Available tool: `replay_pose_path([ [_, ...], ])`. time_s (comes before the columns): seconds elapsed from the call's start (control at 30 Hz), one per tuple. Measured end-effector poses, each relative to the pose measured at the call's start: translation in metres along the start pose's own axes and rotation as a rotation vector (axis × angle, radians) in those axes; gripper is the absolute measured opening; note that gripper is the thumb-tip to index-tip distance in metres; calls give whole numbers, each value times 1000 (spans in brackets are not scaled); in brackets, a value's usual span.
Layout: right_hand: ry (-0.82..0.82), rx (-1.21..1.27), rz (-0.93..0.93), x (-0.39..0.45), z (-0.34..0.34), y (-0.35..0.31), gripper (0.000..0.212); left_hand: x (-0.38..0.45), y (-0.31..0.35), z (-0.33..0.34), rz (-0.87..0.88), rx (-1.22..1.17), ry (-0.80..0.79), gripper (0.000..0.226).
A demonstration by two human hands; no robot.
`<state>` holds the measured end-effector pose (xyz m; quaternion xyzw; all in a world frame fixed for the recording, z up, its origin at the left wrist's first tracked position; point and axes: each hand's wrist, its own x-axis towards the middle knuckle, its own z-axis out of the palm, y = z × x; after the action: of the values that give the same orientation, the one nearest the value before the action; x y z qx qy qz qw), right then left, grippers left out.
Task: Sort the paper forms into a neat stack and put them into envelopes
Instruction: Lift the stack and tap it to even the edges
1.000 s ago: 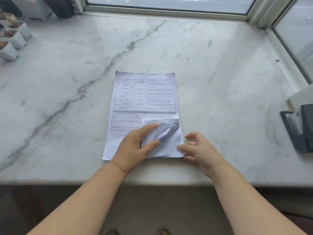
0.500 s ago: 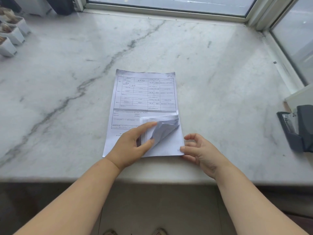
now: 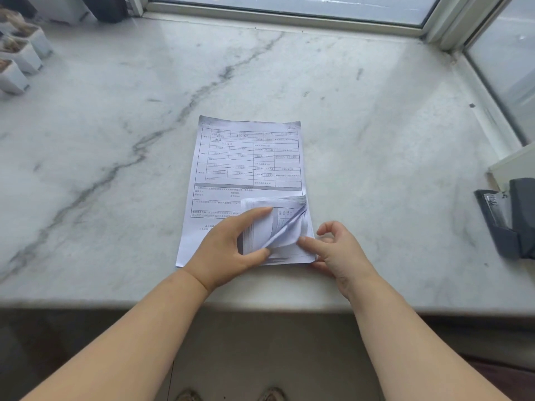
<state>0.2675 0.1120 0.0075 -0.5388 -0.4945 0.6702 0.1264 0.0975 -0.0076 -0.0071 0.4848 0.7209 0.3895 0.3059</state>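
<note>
White paper forms [image 3: 246,160] are lying limp on the counter [image 3: 376,140]; left hand [image 3: 228,250] is pinching the curled corner, right hand [image 3: 338,250] is pressing loosely, holding nothing.

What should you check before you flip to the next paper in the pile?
1. Stack of forms lies flat on the marble counter: ok, only the near right corner is lifted.
2. Left hand has a grip on the bent-back corner sheets: ok, thumb and fingers pinch them.
3. Right hand is ready to peel the next sheet: ok, its index fingertip touches the page under the lifted corner.
4. Edges are lined up: cannot tell, the hands hide the near edge.
5. Envelopes are at hand: not ok, none in view.
6. Stapler is clear of the pile: ok, far right.
</note>
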Motion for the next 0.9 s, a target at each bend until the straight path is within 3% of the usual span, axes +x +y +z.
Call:
replay_pose_path([
  [0.23,-112,24,11,-3,-9,-1,24,0,0,-1,-8,11,0,55],
  [0.53,80,-65,44,8,3,0,36,-1,1,1,49,92,-18,70],
  [0.77,-108,4,30,-4,-12,0,27,-3,-1,3,-22,12,46,49],
  [0.9,-93,-1,24,-6,-9,-2,29,-2,0,0,-33,-14,36,48],
])
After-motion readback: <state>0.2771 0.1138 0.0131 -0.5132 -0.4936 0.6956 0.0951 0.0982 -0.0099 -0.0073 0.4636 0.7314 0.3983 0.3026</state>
